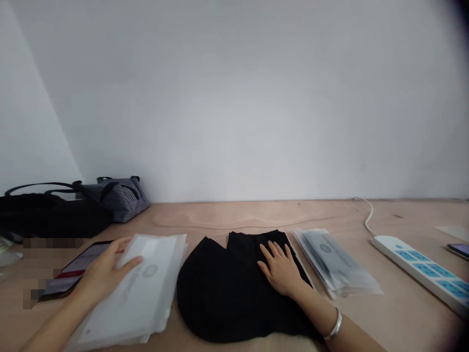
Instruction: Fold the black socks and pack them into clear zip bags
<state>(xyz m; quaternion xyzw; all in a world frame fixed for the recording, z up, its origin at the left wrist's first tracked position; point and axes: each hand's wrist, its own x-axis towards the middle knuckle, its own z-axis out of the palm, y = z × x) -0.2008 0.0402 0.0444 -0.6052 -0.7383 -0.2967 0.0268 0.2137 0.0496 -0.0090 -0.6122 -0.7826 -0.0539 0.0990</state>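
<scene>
Black cloth; frosted pouches — plastic, perhaps

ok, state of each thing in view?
Black cloth: laid flat, partly folded
Translucent bag stack: flat
Single translucent bag: filled, dark contents
Left phone: screen lit
Right phone: partly cut off
Power strip: no plugs visible
Striped bag: closure unclear
Black bag: slumped
Right hand: open, on cloth
Left hand: on stack

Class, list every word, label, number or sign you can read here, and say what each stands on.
Nothing is legible.
White bags: emblem and lettering, too blurred.
Bag with dark contents: emblem and lettering, too blurred.
Larger phone: screen too blurred.
Power strip: no readable marking.
</scene>
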